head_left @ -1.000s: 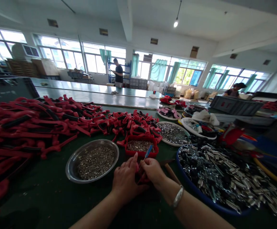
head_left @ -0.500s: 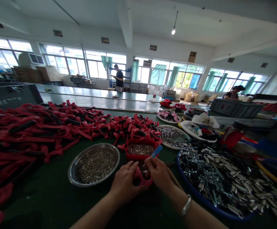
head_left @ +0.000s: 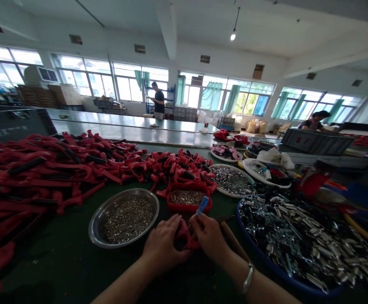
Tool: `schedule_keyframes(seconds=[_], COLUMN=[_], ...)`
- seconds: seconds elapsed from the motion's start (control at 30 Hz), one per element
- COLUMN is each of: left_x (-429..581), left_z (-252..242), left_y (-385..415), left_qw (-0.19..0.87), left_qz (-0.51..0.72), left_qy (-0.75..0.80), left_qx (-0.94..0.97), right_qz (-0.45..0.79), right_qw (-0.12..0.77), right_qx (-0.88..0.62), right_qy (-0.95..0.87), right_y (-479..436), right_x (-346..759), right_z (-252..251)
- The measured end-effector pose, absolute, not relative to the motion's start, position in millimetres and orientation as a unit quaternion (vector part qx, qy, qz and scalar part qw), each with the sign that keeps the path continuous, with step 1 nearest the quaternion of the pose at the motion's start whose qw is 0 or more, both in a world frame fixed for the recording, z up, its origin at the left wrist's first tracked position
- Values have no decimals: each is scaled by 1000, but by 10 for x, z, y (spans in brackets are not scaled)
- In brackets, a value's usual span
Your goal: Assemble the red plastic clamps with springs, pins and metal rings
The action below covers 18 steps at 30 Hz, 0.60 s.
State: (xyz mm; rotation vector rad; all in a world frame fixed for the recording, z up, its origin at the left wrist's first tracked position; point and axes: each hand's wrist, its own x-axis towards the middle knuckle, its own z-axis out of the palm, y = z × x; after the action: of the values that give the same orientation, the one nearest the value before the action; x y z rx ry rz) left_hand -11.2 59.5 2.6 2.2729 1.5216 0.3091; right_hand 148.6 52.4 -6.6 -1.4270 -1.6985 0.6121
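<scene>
On my feed, the left hand (head_left: 164, 245) and right hand (head_left: 207, 236) are closed in together on a red plastic piece (head_left: 186, 238) near the front edge of the green tabletop (head_left: 60, 270), with the left fingers (head_left: 174, 228) wrapped against it. The right thumb and forefinger seem to pinch a small blue-tipped tool (head_left: 202, 205), though I can't make out its lower end. Just beside them sit a steel bowl (head_left: 91, 223) of small metal fittings (head_left: 128, 220) and a red tray (head_left: 188, 210) of metal sleeves (head_left: 186, 197). The heap of red handles (head_left: 44, 169) at left is large, and the blue basin (head_left: 250, 249) of metal parts (head_left: 304, 245) at right looks full, so I judge most parts are left to handle.
</scene>
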Motion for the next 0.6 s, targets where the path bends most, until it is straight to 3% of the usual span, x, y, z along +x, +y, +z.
schedule_keyframes(seconds=[0.27,0.5,0.6], left_x=[-140,-150,-144], left_z=[-6,-28,-47], left_y=[622,627,622], left_qw=[193,197,199], left_qz=[120,112,117], left_qy=[520,534,532], left_qx=[823,814,815], right_qz=[186,247,214], right_qw=[286,234,226], right_qx=[-562,-605,-628], right_qy=[-754,-720,-713], right_y=[527,776,907], right_x=[1410,1581,1707], right_z=[135,192,253])
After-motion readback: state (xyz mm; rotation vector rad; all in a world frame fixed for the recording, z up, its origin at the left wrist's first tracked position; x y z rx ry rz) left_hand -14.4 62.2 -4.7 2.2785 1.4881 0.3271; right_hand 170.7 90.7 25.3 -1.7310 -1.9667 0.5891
